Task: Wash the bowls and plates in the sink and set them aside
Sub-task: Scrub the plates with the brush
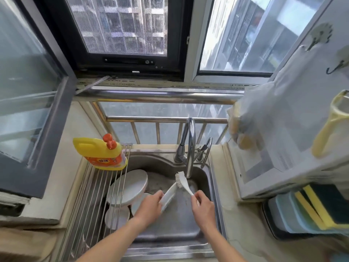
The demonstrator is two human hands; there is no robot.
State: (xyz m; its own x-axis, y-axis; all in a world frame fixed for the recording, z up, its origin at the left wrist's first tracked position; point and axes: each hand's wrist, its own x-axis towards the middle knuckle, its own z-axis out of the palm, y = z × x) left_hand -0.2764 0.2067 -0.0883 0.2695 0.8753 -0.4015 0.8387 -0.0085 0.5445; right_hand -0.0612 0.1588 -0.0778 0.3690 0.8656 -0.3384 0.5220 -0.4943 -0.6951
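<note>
Over steel sink [205, 178]: L grip [151, 205] round tilted white dish [168, 195], R grip [203, 208] pinching brush [182, 181].

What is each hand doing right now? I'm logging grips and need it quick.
Left hand: holds a white dish by its edge, over the sink.
Right hand: pinches the brush handle.

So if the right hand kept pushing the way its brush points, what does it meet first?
Probably the faucet spout: the right hand aims the dish brush up-left, bristles just beside the spout's end. Depth is unclear.
</note>
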